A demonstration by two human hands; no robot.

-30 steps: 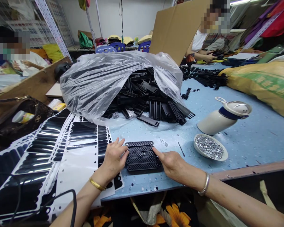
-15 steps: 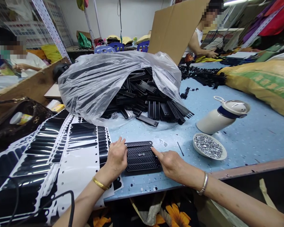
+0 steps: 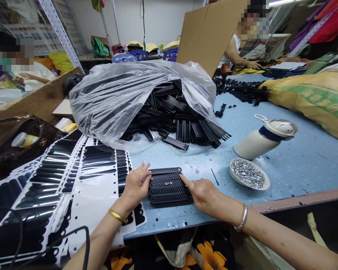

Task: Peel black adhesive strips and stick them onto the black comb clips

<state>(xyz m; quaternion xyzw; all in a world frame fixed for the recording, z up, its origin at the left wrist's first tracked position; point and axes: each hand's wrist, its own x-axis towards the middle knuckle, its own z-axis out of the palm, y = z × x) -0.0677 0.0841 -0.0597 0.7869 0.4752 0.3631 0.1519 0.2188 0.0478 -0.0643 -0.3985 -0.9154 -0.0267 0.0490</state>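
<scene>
I note left hand (image 3: 136,183) at nine o'clock has rolled back, baring more black strips (image 3: 169,188) to work; right hand (image 3: 206,193) fingertip touches three; grips unclear.

Left hand (image 3: 136,184), palm hidden

I could make out no word, brand or number for certain. At the right edge of the frame, a yellow sack (image 3: 301,88) carried a green band (image 3: 312,98) with printed characters (image 3: 329,100), too blurred for me to read. At the left, a brown handbag (image 3: 48,132) bore a small pattern whose shapes I couldn't tell, and the jar (image 3: 19,140) in its opening showed a yellowish label (image 3: 30,140), its print too small to decipher.
</scene>
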